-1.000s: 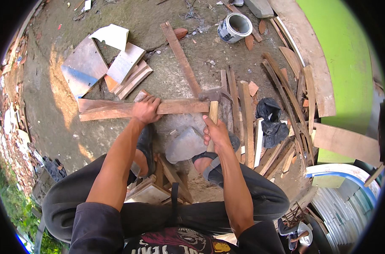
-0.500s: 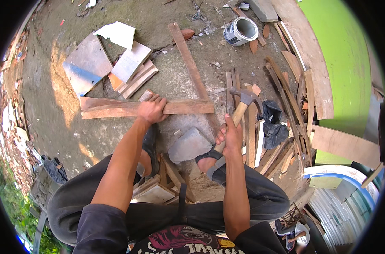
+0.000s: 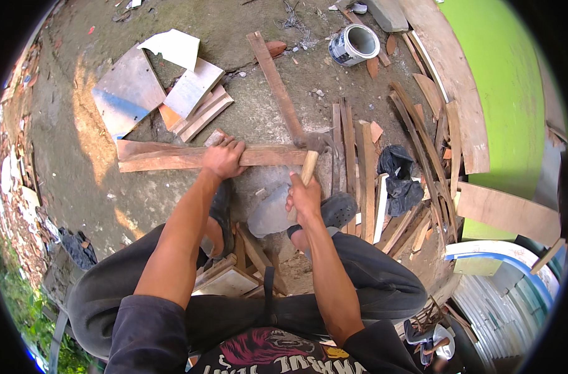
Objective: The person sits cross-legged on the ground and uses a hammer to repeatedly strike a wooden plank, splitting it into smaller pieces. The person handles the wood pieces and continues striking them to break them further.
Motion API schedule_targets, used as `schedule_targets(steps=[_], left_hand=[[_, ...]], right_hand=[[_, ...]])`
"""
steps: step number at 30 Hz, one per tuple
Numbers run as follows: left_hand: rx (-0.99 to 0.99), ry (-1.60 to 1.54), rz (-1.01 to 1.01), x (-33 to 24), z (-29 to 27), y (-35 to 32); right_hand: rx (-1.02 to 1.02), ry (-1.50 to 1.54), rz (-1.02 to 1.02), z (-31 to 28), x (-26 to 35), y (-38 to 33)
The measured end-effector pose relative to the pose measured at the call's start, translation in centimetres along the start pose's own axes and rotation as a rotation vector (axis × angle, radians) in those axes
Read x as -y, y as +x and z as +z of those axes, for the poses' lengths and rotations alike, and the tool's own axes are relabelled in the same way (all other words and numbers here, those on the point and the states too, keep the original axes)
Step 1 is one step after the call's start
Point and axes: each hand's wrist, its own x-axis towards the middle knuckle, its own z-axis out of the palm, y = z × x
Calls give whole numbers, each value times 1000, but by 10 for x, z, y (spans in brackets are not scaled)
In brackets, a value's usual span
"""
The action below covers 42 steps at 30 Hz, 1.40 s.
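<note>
While the left hand (image 3: 224, 159) is pressing flat on the horizontal plank (image 3: 171, 157) lying on the ground, the right hand (image 3: 304, 198), clenched round the hammer (image 3: 314, 149), is bringing its previously raised head onto the plank's right end.

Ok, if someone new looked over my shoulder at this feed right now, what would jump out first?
First, the two bare arms at centre: the left hand presses flat on a long wooden plank lying across the ground, while the right hand grips a wooden-handled hammer whose head sits at the plank's right end. Next, the bright green wall at right, with loose wood slats piled along its foot.
</note>
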Motion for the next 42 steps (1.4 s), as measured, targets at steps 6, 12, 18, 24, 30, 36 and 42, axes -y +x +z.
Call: schedule_targets(steps=[6, 12, 18, 24, 30, 36, 42], left_hand=[[16, 7, -28, 7, -5, -7], [26, -22, -15, -1, -6, 2], [12, 1, -10, 8, -6, -6], [-11, -32, 17, -1, -2, -3], [35, -17, -15, 7, -9, -8], [-9, -35, 23, -1, -6, -2], [20, -15, -15, 8, -13, -8]], right_hand=[[-92, 100, -246, -2, 20, -22], [6, -219, -84, 17, 3, 14], [-126, -552, -577, -21, 15, -13], [-141, -867, -428, -56, 16, 16], [-372, -538, -711, -35, 3, 0], [-236, -676, -409, -19, -16, 35], [-313, -642, -641, -7, -3, -11]])
